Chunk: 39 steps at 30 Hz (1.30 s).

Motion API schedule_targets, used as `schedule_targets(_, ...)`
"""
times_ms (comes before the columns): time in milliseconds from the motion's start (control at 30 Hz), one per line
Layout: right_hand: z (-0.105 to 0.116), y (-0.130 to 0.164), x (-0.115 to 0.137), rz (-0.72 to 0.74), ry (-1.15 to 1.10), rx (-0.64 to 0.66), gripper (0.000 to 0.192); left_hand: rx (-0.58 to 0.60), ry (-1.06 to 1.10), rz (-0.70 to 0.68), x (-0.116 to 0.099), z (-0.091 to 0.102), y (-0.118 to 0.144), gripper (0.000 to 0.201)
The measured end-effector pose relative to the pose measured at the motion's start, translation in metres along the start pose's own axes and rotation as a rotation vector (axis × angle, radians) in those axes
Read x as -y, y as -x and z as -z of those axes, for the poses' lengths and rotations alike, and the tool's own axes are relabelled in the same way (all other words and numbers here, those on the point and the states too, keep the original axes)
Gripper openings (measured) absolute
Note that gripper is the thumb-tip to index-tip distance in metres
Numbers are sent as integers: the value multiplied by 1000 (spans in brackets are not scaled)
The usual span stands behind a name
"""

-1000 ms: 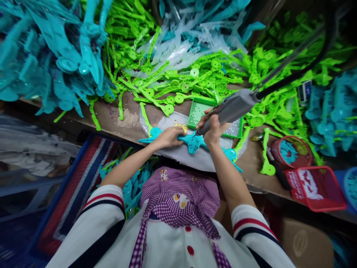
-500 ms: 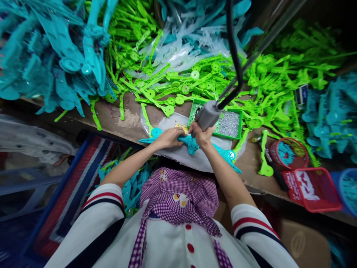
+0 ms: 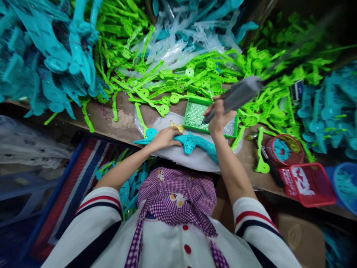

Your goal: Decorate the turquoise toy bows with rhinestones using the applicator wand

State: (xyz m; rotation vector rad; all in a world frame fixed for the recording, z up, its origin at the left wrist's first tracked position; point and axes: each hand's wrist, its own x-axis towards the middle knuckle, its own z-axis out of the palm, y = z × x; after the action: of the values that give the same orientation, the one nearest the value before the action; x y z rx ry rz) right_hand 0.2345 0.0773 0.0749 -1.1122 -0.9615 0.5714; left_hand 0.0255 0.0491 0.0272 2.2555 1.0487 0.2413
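A turquoise plastic toy part [image 3: 189, 142] lies lengthwise on a pale sheet [image 3: 178, 158] at the bench's front edge. My left hand [image 3: 166, 138] is closed over its left half, thumb toward the middle. In my right hand [image 3: 219, 119] is a grey electric screwdriver [image 3: 242, 92], tilted with its tip down to the left. The tip is over the green perforated tray [image 3: 195, 112]; whether it touches anything there I cannot tell. Small silvery screws [image 3: 231, 127] fill the tray's right side. My right forearm hides the toy part's right end.
Bright green plastic pieces [image 3: 167, 89] lie heaped behind the tray, with turquoise parts [image 3: 41, 63] piled at left and more turquoise parts [image 3: 326, 115] at right. A red round basket [image 3: 299, 158], a red rectangular basket [image 3: 329, 197] and a blue basin [image 3: 338, 169] stand front right.
My right hand has lifted the screwdriver off the turquoise part and moved it right, tilting it over the tray. My left hand stays on the part.
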Motion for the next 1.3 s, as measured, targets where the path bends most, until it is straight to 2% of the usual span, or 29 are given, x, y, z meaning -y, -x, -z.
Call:
schedule_targets(100,5,-9,-13,8,6,43,52,7,-16,14,-1,0,0,42)
schedule_targets(200,8,-9,-20,15,-12,32,52,10,-29,14,-2,1,1,40)
schedule_targets(433,10,-8,-25,-17,44,25,58,14,-30,13,-3,1,0,41)
schedule_targets(667,9,-4,-28,-26,-13,73,53,56,-34,71,-7,4,1,48)
schedule_targets(800,12,-11,-19,4,-59,45,53,64,-36,62,-8,6,1,43)
schedule_targets(900,16,-13,5,37,-92,-1,52,56,-34,61,-9,6,1,45)
schedule_targets(1000,20,4,32,43,-174,-37,53,44,-30,61,-9,5,2,47)
schedule_targets(1067,23,28,44,5,-228,26,55,39,-36,56,-9,4,2,46)
schedule_targets(1200,29,74,44,-107,-265,271,56,23,-49,43,-8,2,1,44)
schedule_targets(1300,31,85,38,-120,-268,278,57,29,-48,37,-9,3,0,45)
